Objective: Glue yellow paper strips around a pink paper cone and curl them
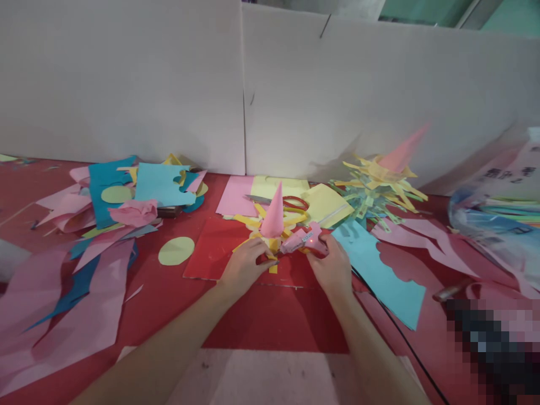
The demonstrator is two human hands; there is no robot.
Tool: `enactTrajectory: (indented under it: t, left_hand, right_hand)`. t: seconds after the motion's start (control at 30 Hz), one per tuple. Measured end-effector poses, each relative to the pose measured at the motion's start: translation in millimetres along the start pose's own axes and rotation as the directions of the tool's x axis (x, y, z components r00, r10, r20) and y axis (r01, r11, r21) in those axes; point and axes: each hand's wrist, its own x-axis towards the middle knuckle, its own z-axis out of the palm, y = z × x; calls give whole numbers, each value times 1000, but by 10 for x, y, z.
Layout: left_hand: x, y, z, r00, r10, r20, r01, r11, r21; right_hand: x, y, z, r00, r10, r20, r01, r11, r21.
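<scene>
A pink paper cone (274, 216) stands upright on a ring of yellow paper strips (242, 220) in front of me. My left hand (248, 261) is closed at the near side of it, thumb and fingers about a yellow strip. In my right hand (331, 263) is a pink glue gun (304, 239) with a small lit light. Its nozzle points left, close to the cone's base. Beneath both lies a red board (211, 247). Whether the nozzle touches the paper cannot be made out.
Red-handled scissors (295, 203) lie behind the cone on pink and yellow sheets. A similar finished-looking cone piece (383, 169) stands back right. Paper scraps (105, 270) cover the left; a cut blue sheet (386, 270), a black cord (396, 324) and a plastic bag (502, 208) are right.
</scene>
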Motion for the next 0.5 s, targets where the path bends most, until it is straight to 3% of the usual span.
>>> enactTrajectory:
  t: [0.2,0.37,0.5]
  left_hand:
    - [-13,-23,6,1000,-29,9,29,999,-15]
    - [-17,-18,7,997,-70,-14,70,997,-6]
    - [-21,-5,3,991,-117,-60,116,993,-16]
  right_hand:
    - [14,-32,-45,985,169,-37,-168,985,32]
    - [59,19,-67,914,401,-57,-391,911,132]
    - [88,62,-59,857,511,-66,-491,849,195]
